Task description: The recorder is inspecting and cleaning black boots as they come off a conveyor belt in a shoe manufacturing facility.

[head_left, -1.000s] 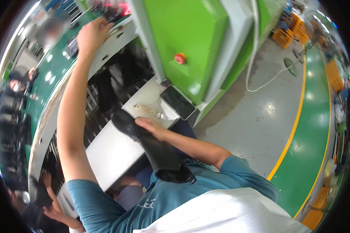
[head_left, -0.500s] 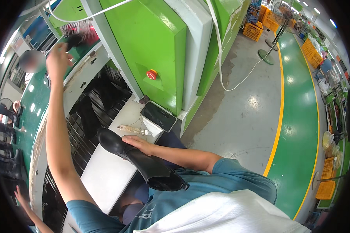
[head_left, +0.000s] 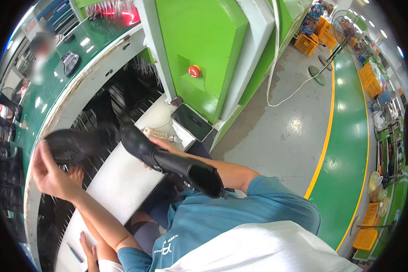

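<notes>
A black boot (head_left: 179,165) lies across my lap side, its toe over the white bench (head_left: 122,179) and its open top toward my shirt. My right hand (head_left: 165,146) is closed round its ankle. Out over the dark rack (head_left: 122,106), my left hand (head_left: 52,177) has its fingers closed at the toe end of a second black boot (head_left: 79,145), slightly blurred. More dark boots (head_left: 103,106) stand in the rack beyond it. Another person's hand (head_left: 76,174) shows just below the second boot, partly hidden behind my left forearm.
A green machine housing (head_left: 204,41) with a red push button (head_left: 194,71) rises ahead. By its foot lie a phone (head_left: 192,121) and a cloth-wrapped stick (head_left: 161,135). The green conveyor (head_left: 95,38) curves along the left, carrying a dark shoe-shaped piece (head_left: 70,62). A fan (head_left: 344,28) stands far right.
My left hand has come back from the far conveyor to the rack and now grips a second boot. The right hand keeps its boot. Another person's hand has reached in beneath my left arm.
</notes>
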`<action>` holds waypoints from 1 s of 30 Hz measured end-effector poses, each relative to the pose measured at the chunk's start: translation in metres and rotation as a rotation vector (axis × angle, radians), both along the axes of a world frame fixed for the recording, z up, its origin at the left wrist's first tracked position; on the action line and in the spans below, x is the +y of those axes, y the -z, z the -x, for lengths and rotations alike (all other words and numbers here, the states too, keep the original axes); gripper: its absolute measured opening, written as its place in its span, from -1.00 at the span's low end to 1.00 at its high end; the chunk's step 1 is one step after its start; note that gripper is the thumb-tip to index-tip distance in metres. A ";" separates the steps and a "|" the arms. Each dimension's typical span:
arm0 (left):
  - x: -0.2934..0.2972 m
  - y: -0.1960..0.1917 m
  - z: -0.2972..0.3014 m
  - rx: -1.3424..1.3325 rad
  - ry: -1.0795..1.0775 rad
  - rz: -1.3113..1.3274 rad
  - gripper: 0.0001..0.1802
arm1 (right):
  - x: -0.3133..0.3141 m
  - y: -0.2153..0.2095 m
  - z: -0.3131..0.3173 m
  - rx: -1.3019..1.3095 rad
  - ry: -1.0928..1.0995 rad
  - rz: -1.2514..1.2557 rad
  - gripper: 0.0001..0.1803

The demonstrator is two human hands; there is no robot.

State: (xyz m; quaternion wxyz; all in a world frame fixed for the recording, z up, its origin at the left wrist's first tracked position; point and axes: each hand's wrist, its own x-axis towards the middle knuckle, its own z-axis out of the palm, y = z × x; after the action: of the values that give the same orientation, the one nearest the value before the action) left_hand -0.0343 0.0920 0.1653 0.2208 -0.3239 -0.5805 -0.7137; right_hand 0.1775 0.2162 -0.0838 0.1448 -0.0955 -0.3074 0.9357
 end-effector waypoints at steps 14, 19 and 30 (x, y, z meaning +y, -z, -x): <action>-0.054 0.169 -0.083 0.378 0.285 0.538 -0.66 | 0.009 0.024 0.008 0.063 -0.075 0.426 -0.05; -0.073 0.208 -0.099 -0.111 0.335 0.575 -0.85 | 0.006 0.023 0.001 0.041 0.059 0.150 -0.23; -0.042 0.139 -0.039 -0.050 0.203 0.254 -0.83 | 0.007 -0.008 -0.018 -0.075 -0.215 0.146 0.07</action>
State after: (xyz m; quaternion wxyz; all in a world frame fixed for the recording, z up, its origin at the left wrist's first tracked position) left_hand 0.0049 0.0496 0.0258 0.0905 -0.3885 -0.6357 -0.6609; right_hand 0.1956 0.2237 -0.0757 0.0247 -0.1074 -0.2521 0.9614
